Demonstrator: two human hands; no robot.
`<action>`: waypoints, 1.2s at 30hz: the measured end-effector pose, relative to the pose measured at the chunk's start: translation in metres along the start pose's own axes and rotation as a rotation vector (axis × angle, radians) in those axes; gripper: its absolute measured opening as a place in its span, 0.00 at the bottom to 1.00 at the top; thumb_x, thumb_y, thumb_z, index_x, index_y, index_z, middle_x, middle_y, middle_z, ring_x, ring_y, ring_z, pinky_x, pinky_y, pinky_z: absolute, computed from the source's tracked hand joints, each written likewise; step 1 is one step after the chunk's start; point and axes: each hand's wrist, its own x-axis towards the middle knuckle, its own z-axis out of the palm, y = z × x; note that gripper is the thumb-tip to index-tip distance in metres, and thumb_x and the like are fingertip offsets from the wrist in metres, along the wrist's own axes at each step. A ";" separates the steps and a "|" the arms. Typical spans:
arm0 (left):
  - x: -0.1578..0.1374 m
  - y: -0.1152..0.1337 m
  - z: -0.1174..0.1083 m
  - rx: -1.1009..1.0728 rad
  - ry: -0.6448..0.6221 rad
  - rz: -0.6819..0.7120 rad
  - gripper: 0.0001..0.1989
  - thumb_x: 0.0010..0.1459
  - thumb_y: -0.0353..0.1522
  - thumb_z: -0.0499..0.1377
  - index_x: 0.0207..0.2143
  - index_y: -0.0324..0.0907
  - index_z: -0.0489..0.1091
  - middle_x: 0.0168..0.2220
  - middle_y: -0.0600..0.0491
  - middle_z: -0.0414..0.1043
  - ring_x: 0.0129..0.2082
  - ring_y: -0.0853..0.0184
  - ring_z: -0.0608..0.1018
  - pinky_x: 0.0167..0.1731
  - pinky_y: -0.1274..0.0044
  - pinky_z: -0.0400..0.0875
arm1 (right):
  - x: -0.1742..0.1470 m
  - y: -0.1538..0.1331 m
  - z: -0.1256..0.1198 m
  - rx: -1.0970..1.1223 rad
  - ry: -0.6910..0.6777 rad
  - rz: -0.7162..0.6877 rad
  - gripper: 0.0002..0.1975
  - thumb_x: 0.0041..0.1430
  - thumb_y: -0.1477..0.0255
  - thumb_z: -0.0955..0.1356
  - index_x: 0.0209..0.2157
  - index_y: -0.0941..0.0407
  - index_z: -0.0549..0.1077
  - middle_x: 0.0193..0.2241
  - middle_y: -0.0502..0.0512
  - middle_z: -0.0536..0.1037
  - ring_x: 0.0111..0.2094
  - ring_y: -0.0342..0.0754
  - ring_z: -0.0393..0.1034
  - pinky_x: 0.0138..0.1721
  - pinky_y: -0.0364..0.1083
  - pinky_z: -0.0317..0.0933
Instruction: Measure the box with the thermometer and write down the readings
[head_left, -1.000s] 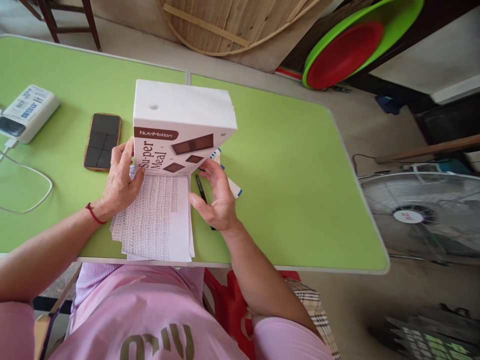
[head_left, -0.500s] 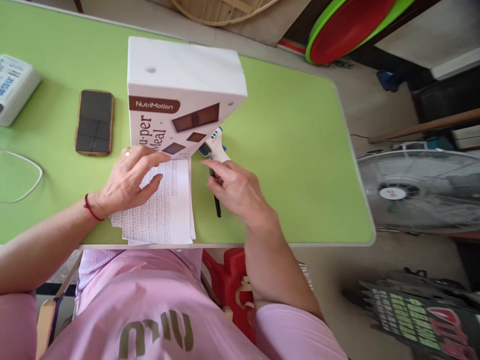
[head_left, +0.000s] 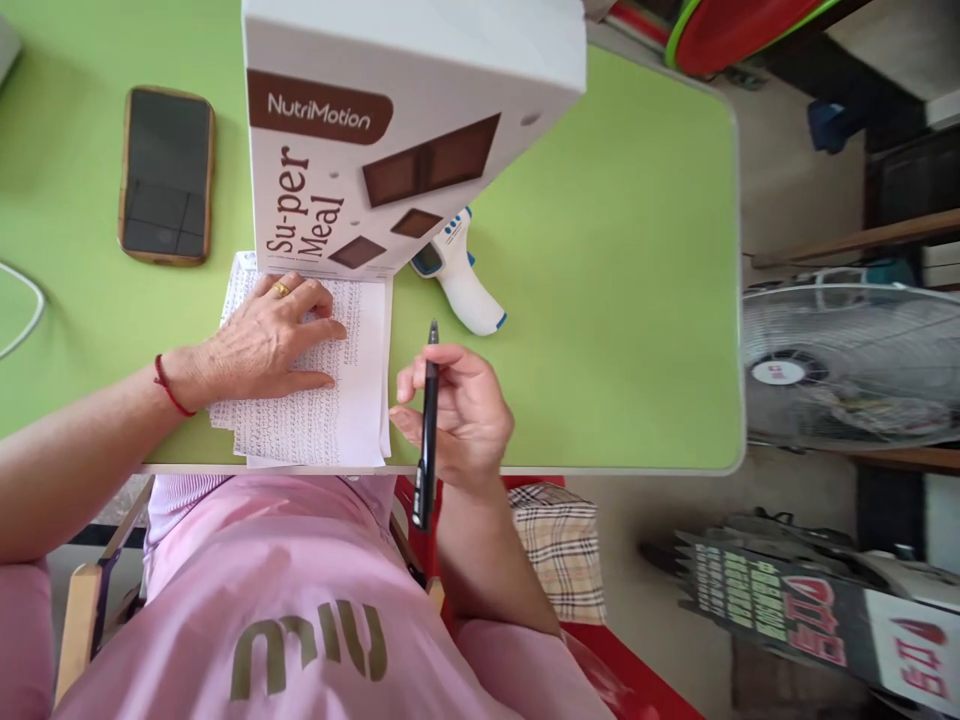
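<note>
My left hand (head_left: 274, 340) rests on a stack of written sheets of paper (head_left: 360, 420), fingers spread, with a ring and a red wrist cord showing. Dense rows of handwriting cover most of the top sheet. In my right hand (head_left: 469, 410), palm turned up, a black pen (head_left: 427, 440) is held between thumb and fingers, its tip pointing away from me. This hand is just right of the sheets, above the table's near edge. Behind the papers a white NutriMotion box (head_left: 322, 190) stands upright, touching their far end. A white handheld thermometer (head_left: 469, 290) lies beyond my right hand, partly behind the box.
A phone in a brown case (head_left: 166, 175) lies on the green table (head_left: 637, 300), left of the box. A white cable (head_left: 30, 310) curves at the left edge. To the right of the table is a fan (head_left: 840, 370). A checked cloth (head_left: 559, 550) hangs below the near edge.
My right hand has taken up the black pen from the table and drawn it back toward me, turning palm up. My left hand has settled on the papers. The view has moved closer.
</note>
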 end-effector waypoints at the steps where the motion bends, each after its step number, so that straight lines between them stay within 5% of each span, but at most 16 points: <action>1: 0.000 0.000 0.000 0.016 -0.007 0.002 0.21 0.63 0.44 0.63 0.52 0.41 0.74 0.51 0.41 0.70 0.49 0.50 0.72 0.51 0.58 0.66 | -0.003 0.001 0.006 -0.013 0.065 -0.026 0.15 0.61 0.68 0.72 0.50 0.47 0.74 0.29 0.47 0.70 0.29 0.43 0.69 0.31 0.45 0.69; 3: 0.000 0.000 0.001 0.043 -0.020 0.005 0.22 0.63 0.45 0.64 0.53 0.41 0.74 0.51 0.41 0.70 0.49 0.50 0.71 0.50 0.59 0.66 | -0.007 0.002 0.014 -0.044 0.170 -0.063 0.09 0.65 0.66 0.68 0.46 0.49 0.77 0.27 0.47 0.70 0.27 0.43 0.67 0.29 0.45 0.66; 6: 0.000 0.001 0.001 0.055 -0.028 -0.002 0.23 0.62 0.45 0.65 0.54 0.43 0.73 0.52 0.41 0.69 0.49 0.49 0.71 0.50 0.59 0.66 | -0.011 0.003 0.021 -0.097 0.247 -0.027 0.13 0.68 0.67 0.63 0.44 0.50 0.80 0.27 0.49 0.73 0.28 0.44 0.69 0.30 0.46 0.67; 11: 0.000 0.004 0.003 0.050 -0.047 -0.010 0.24 0.60 0.45 0.67 0.55 0.44 0.73 0.53 0.40 0.66 0.50 0.48 0.70 0.50 0.57 0.65 | -0.014 0.005 0.026 -0.243 0.253 0.159 0.05 0.57 0.73 0.69 0.36 0.53 0.78 0.24 0.45 0.76 0.22 0.41 0.68 0.24 0.42 0.64; 15: 0.000 0.005 0.004 0.067 -0.048 -0.008 0.24 0.60 0.45 0.67 0.55 0.45 0.74 0.53 0.41 0.65 0.50 0.48 0.69 0.50 0.57 0.66 | -0.012 0.006 0.031 -0.352 0.307 0.128 0.04 0.52 0.75 0.69 0.32 0.54 0.74 0.19 0.42 0.73 0.16 0.38 0.61 0.19 0.39 0.57; 36: 0.000 0.006 0.003 -0.087 -0.052 -0.072 0.21 0.60 0.42 0.67 0.54 0.47 0.74 0.55 0.42 0.65 0.54 0.45 0.69 0.56 0.54 0.61 | -0.007 0.007 0.032 -0.544 0.160 0.037 0.06 0.60 0.67 0.68 0.31 0.52 0.74 0.20 0.45 0.74 0.19 0.41 0.65 0.24 0.42 0.64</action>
